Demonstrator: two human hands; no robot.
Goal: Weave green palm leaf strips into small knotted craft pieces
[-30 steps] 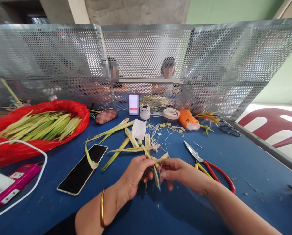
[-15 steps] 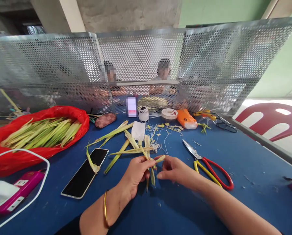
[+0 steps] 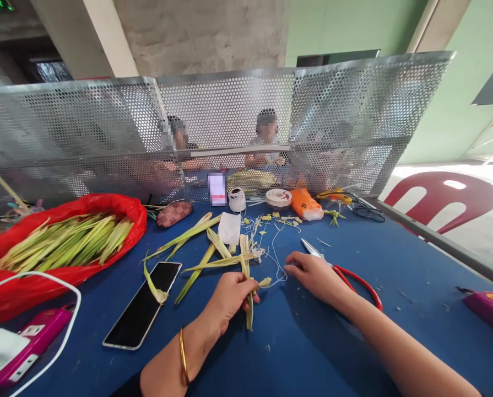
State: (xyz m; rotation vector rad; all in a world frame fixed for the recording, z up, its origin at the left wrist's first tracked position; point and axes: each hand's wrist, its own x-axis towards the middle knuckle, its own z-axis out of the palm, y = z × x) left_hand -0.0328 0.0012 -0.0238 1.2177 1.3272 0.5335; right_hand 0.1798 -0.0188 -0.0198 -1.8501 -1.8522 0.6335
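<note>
My left hand (image 3: 233, 295) is closed around a small bundle of corn husk strips (image 3: 249, 314), its thumb on top. The strips stick out above and below the fingers, and a short folded piece (image 3: 265, 282) pokes out to the right. From the bundle a thin white thread (image 3: 277, 282) runs to the fingertips of my right hand (image 3: 310, 273), which are pinched on it. Scissors (image 3: 364, 284) with red handles lie partly under my right hand and forearm. Loose husk strips (image 3: 196, 275) lie crossed on the blue table beyond my left hand.
On the left, a red plastic bag (image 3: 118, 207) holds many husks near a phone (image 3: 141, 314) and a purple power strip (image 3: 43, 336). A thread spool (image 3: 237, 201), tape roll (image 3: 278, 198) and orange packet (image 3: 306, 204) stand before a perforated metal screen (image 3: 229, 105). Two people sit behind it.
My right hand has moved away from the bundle to the right, over the scissors, with the thread drawn out between both hands. My left hand keeps its hold. The camera view has tilted up.
</note>
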